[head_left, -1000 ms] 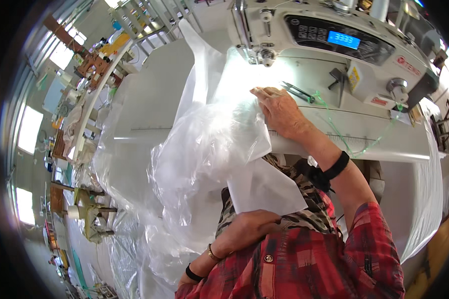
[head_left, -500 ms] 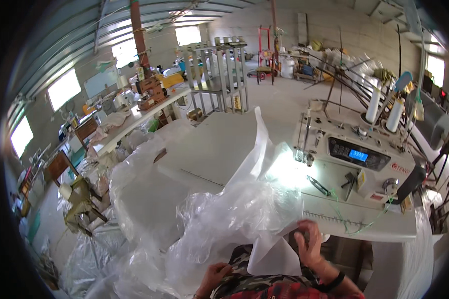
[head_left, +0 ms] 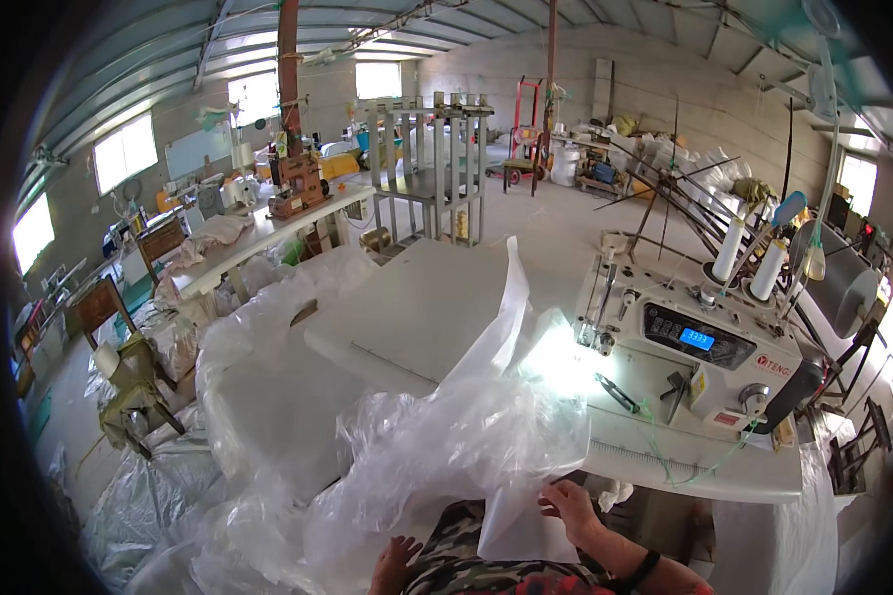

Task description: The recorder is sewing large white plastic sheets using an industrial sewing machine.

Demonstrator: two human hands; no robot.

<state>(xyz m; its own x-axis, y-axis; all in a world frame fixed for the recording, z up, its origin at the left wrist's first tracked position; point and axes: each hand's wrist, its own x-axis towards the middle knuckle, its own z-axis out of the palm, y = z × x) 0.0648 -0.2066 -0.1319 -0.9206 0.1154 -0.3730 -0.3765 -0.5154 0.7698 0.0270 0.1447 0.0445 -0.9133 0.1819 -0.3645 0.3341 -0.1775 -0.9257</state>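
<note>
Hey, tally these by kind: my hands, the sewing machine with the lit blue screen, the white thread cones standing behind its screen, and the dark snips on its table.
Hands: 2, left hand and right hand
Sewing machine: 1
White thread cones: 2
Dark snips: 1
Total: 6

Red hand truck | gray metal rack | brown mach. on white tbl | draped chair (olive, far L)

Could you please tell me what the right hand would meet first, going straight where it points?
The right hand would probably meet the smooth, translucent white sheet flap; depth is unclear.
</note>
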